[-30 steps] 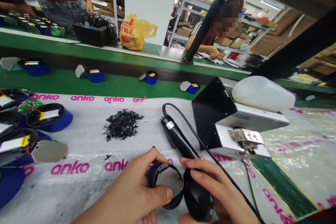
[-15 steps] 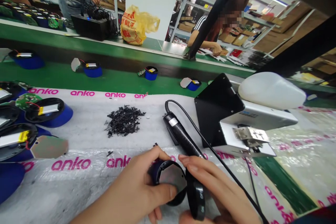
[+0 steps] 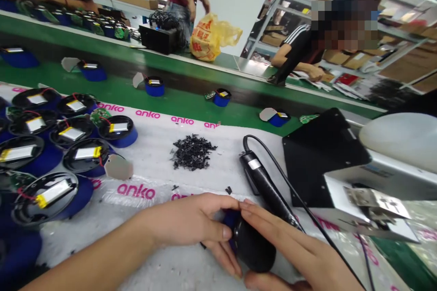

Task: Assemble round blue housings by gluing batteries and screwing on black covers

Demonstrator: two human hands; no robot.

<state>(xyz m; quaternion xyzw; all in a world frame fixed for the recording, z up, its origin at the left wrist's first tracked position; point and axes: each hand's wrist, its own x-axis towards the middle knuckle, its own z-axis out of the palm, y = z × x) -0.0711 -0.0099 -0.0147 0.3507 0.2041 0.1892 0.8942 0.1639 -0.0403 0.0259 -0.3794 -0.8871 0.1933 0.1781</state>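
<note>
My left hand (image 3: 201,223) is closed around a small blue round housing (image 3: 230,219), its thumb lying along the side. A glossy black round cover (image 3: 256,248) lies against the housing's open end, hiding the inside. My right hand (image 3: 297,245) grips this cover, with the fingers over its top and the thumb below. Just beyond my right hand lies a black corded electric screwdriver (image 3: 269,186). A pile of small black plastic pieces (image 3: 194,152) rests on the white sheet ahead of my hands.
Several open blue housings (image 3: 124,134) with batteries crowd the left. More housings (image 3: 155,87) stand along the green belt. At right is a screw-feeding machine (image 3: 368,191) with a black plate (image 3: 321,159). Co-workers stand or sit beyond the belt, near a yellow bag (image 3: 206,38).
The black cover has come from beside the housing onto its open end, hiding the grey board that showed there. My view has swung left, bringing more housings into sight.
</note>
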